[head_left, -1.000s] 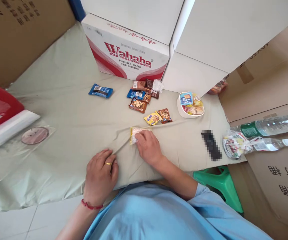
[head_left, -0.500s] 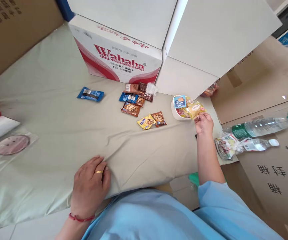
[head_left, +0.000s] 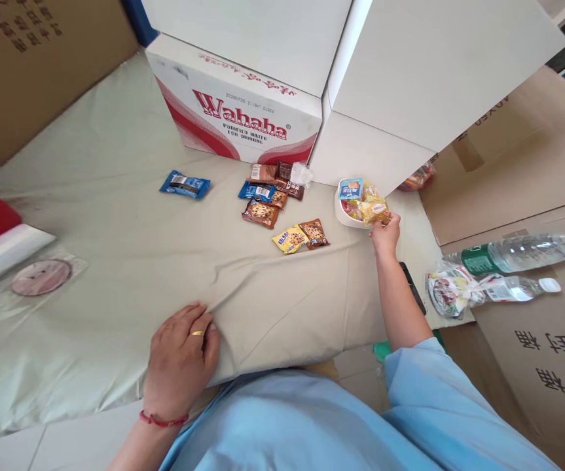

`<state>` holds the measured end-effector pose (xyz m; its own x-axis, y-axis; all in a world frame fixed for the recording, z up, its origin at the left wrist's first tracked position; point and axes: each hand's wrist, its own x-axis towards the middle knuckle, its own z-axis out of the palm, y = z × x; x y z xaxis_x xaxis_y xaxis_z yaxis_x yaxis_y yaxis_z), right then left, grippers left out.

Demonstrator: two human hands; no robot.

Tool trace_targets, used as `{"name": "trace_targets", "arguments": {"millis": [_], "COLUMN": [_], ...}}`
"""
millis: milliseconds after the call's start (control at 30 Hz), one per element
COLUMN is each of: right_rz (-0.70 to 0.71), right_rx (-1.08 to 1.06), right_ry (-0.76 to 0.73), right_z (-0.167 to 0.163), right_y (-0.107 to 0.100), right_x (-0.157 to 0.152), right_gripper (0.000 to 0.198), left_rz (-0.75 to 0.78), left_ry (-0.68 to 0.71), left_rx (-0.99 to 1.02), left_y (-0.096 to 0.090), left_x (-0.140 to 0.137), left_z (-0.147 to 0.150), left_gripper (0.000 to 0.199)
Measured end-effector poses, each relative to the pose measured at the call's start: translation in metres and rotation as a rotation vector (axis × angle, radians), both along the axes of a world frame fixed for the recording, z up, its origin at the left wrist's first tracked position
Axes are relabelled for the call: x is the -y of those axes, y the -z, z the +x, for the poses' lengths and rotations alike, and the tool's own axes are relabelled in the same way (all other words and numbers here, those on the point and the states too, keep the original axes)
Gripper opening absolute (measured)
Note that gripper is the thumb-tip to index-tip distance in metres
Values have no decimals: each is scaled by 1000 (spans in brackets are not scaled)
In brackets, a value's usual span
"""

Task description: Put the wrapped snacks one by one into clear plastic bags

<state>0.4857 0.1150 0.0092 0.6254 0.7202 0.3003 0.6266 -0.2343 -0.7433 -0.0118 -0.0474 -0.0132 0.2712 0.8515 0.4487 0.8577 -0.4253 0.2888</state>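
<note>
My right hand (head_left: pixel 386 234) pinches the near end of a yellow snack packet (head_left: pixel 374 210) at the right side of a white bowl (head_left: pixel 348 218). A light blue packet (head_left: pixel 350 189) and other wrapped snacks lie in the bowl. Resting on the cloth near the table's front edge, my left hand (head_left: pixel 181 356) holds nothing and lies palm down. Left of the bowl lie a yellow cookie packet (head_left: pixel 290 239) and a brown cookie packet (head_left: pixel 315 233). Farther back is a cluster of brown and blue packets (head_left: pixel 261 214).
One blue packet (head_left: pixel 184 185) lies apart on the left. A Wahaha carton (head_left: pixel 243 118) and white boxes (head_left: pixel 361 150) stand along the back. To the right are a phone (head_left: pixel 413 288), plastic bottles (head_left: pixel 528 252) and cardboard boxes. A disc in clear wrap (head_left: pixel 41 277) lies at left.
My right hand has shifted slightly left with the yellow packet, closer over the bowl, and the phone beside my forearm shows more. My left hand stays on the cloth. The view has shifted a little.
</note>
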Motion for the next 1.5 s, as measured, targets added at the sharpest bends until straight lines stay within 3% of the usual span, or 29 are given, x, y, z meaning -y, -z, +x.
{"name": "trace_targets", "arguments": {"millis": [133, 233, 367, 500, 600, 700, 867, 1200, 1367, 1500], "right_rz": [-191, -202, -269, -300, -211, -244, -344, -295, -282, -215], "right_rx": [329, 645, 876, 815, 717, 736, 815, 823, 803, 824], "right_ry": [-37, -124, -335, -398, -327, -341, -434, -378, -423, -307], "right_z": [3, -5, -12, 2, 9, 1, -10, -8, -8, -16], "right_y": [-14, -34, -59, -67, -64, -58, -52, -38, -47, -59], "right_x": [20, 37, 35, 2, -24, -37, -34, -26, -10, -9], "right_gripper": [70, 87, 72, 55, 53, 53, 52, 69, 74, 72], "left_rz": [-3, -19, -7, 9, 7, 9, 7, 36, 22, -4], "left_ry": [8, 1, -1, 10, 11, -1, 16, 26, 7, 5], "left_rx": [19, 27, 21, 12, 17, 21, 22, 17, 39, 50], "left_y": [0, 1, 2, 2, 2, 3, 4, 1, 2, 4], "left_x": [0, 0, 0, 0, 0, 0, 0, 0, 0, 1], "left_z": [0, 0, 0, 0, 0, 0, -1, -1, 0, -1], "left_gripper": [17, 18, 17, 16, 16, 16, 18, 17, 18, 20]}}
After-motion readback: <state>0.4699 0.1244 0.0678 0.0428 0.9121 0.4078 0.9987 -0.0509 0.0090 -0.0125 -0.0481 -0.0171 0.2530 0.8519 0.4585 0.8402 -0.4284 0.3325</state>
